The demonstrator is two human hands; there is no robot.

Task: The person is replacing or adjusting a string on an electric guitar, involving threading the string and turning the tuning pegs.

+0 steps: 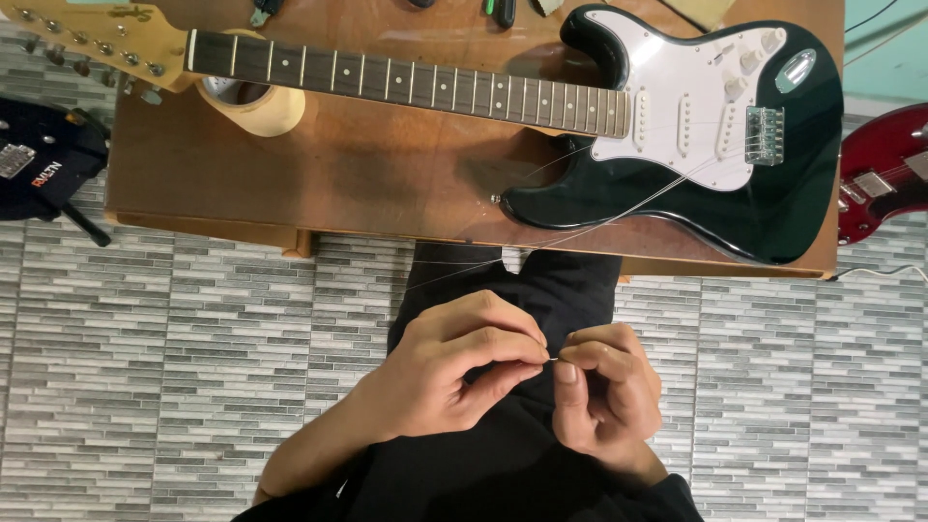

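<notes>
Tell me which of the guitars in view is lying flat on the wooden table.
The black guitar with the white pickguard lies flat across the wooden table. The red guitar sits off the table's right edge, only partly in view.

Both hands work in open room over the black-trousered lap [541,290], near of the wooden table [290,174]. Far of them, loose guitar strings [619,208] slant across the gap, and the black guitar [677,203] covers the table's right side.

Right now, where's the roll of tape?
In the head view, the roll of tape sits upper left on the wooden table, under the guitar neck near the headstock.
</notes>
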